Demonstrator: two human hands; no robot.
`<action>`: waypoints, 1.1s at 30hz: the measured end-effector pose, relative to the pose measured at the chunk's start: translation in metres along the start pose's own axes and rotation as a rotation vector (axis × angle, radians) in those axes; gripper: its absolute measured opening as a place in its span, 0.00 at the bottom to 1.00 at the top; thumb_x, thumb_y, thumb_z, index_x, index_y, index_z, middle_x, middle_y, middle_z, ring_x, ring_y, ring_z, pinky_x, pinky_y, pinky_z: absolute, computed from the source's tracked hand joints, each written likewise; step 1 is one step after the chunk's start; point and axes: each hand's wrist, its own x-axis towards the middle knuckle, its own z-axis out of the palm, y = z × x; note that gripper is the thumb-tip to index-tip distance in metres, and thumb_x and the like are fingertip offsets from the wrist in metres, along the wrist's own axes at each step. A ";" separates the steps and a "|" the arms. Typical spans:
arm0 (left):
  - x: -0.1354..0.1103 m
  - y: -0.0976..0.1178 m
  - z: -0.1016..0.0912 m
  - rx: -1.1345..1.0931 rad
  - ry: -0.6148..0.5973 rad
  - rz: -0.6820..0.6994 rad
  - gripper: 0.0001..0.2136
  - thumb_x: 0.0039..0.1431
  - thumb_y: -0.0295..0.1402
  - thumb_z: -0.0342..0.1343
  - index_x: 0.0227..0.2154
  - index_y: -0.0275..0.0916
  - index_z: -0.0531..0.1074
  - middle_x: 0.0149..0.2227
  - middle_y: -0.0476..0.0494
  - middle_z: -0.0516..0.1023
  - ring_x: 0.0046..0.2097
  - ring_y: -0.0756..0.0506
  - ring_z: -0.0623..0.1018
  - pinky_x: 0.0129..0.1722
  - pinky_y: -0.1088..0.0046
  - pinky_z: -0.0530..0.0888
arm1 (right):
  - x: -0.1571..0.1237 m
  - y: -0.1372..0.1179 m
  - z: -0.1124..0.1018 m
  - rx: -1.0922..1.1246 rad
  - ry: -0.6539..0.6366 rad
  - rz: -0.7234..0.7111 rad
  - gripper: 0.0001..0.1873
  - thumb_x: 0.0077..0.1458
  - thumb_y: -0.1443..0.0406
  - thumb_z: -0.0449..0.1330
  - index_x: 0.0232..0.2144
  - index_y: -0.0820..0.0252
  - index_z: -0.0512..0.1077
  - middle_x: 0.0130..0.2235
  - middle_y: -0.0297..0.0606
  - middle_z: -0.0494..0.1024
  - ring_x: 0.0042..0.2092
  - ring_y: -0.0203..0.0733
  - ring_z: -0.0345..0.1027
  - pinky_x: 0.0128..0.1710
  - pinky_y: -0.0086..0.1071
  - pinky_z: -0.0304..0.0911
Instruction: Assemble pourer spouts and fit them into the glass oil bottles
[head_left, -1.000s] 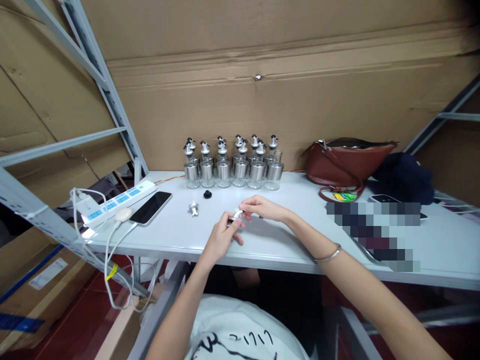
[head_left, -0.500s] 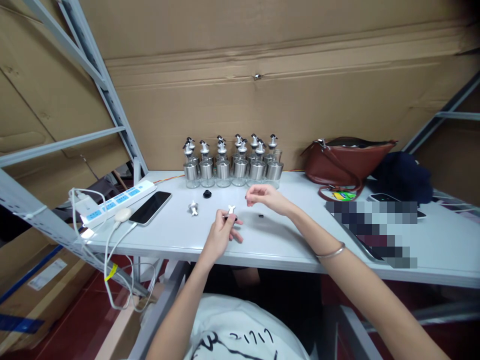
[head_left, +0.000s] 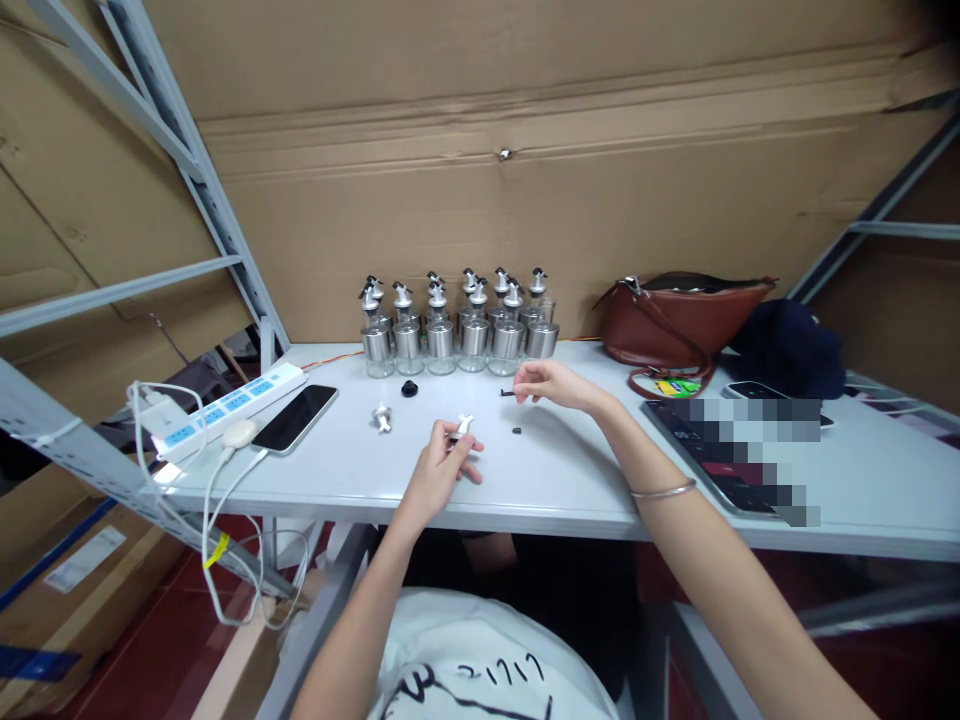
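Note:
My left hand (head_left: 442, 468) is closed around a small white and silver pourer spout (head_left: 463, 426), holding it just above the white table (head_left: 570, 470). My right hand (head_left: 551, 382) hovers further back, its fingertips pinched on a tiny black piece (head_left: 507, 393). Another tiny black piece (head_left: 517, 431) lies on the table between my hands. A second loose spout (head_left: 382, 418) and a black round cap (head_left: 409, 388) lie to the left. Several glass bottles with steel bands and spouts (head_left: 457, 332) stand in a cluster at the back.
A black phone (head_left: 295, 418), a white power strip (head_left: 225, 407) and a white charger with cables (head_left: 238, 433) lie at the table's left end. A brown leather bag (head_left: 679, 320), a dark cloth (head_left: 787, 348) and another phone (head_left: 750, 390) sit at the right. Cardboard lines the wall behind.
My hands have drawn apart: the right hand left the spout, moving back and right with a tiny black piece. Another black piece now lies on the table. The left hand keeps the spout.

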 end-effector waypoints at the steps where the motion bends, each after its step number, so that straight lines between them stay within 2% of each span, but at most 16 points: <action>1: 0.000 0.000 0.000 0.000 0.000 0.001 0.14 0.59 0.46 0.53 0.33 0.41 0.59 0.35 0.48 0.79 0.23 0.52 0.77 0.25 0.76 0.65 | -0.001 0.003 -0.003 -0.034 -0.005 0.005 0.12 0.62 0.62 0.59 0.45 0.64 0.70 0.45 0.40 0.75 0.41 0.41 0.72 0.40 0.39 0.71; 4: -0.001 0.001 0.001 -0.002 -0.001 0.007 0.14 0.59 0.46 0.53 0.33 0.41 0.59 0.35 0.48 0.79 0.23 0.52 0.77 0.25 0.76 0.65 | -0.003 0.009 -0.008 -0.120 -0.079 0.028 0.13 0.62 0.62 0.59 0.46 0.64 0.70 0.46 0.40 0.74 0.43 0.42 0.72 0.41 0.40 0.71; 8: -0.002 0.001 0.001 -0.001 -0.003 0.012 0.13 0.60 0.45 0.53 0.33 0.41 0.59 0.35 0.48 0.79 0.23 0.52 0.77 0.25 0.76 0.65 | -0.004 0.016 -0.004 -0.194 -0.228 0.067 0.12 0.62 0.62 0.59 0.45 0.64 0.71 0.43 0.39 0.75 0.40 0.40 0.73 0.39 0.38 0.71; 13: -0.002 0.001 0.001 0.008 -0.009 0.016 0.13 0.60 0.45 0.54 0.34 0.41 0.60 0.35 0.49 0.79 0.23 0.52 0.77 0.26 0.75 0.66 | -0.004 0.015 0.000 -0.249 -0.306 0.089 0.11 0.62 0.62 0.59 0.44 0.64 0.71 0.43 0.39 0.76 0.40 0.40 0.73 0.39 0.38 0.71; 17: -0.002 0.001 0.000 0.014 -0.012 0.019 0.13 0.60 0.44 0.54 0.34 0.41 0.61 0.35 0.49 0.78 0.24 0.52 0.77 0.27 0.75 0.66 | -0.009 0.007 -0.004 -0.289 -0.321 0.078 0.11 0.62 0.62 0.59 0.42 0.64 0.72 0.41 0.38 0.76 0.38 0.39 0.73 0.39 0.37 0.71; 21: -0.002 -0.001 0.000 0.020 -0.010 0.024 0.13 0.60 0.44 0.54 0.34 0.41 0.61 0.35 0.49 0.78 0.24 0.52 0.77 0.28 0.74 0.66 | -0.012 -0.007 -0.006 -0.333 -0.242 0.027 0.12 0.62 0.60 0.58 0.41 0.64 0.72 0.41 0.38 0.76 0.41 0.42 0.72 0.42 0.40 0.70; 23: -0.002 -0.002 0.000 0.020 -0.013 0.025 0.12 0.60 0.43 0.54 0.34 0.41 0.61 0.35 0.49 0.78 0.24 0.52 0.77 0.28 0.74 0.66 | -0.012 -0.014 -0.002 -0.355 -0.221 -0.009 0.12 0.62 0.60 0.58 0.41 0.64 0.72 0.42 0.38 0.76 0.43 0.43 0.72 0.45 0.42 0.68; 27: -0.001 -0.004 -0.001 0.021 -0.020 0.029 0.12 0.60 0.43 0.54 0.34 0.41 0.61 0.35 0.49 0.78 0.25 0.52 0.78 0.29 0.74 0.66 | -0.008 -0.022 0.012 -0.398 -0.294 -0.055 0.11 0.61 0.61 0.60 0.40 0.64 0.73 0.41 0.38 0.77 0.42 0.42 0.72 0.45 0.42 0.68; 33: -0.001 -0.005 -0.001 0.026 -0.024 0.031 0.11 0.60 0.42 0.53 0.35 0.41 0.61 0.35 0.49 0.78 0.25 0.52 0.78 0.29 0.74 0.66 | -0.005 -0.017 0.020 -0.448 -0.295 -0.020 0.11 0.62 0.61 0.59 0.40 0.64 0.73 0.41 0.38 0.77 0.40 0.41 0.73 0.41 0.39 0.70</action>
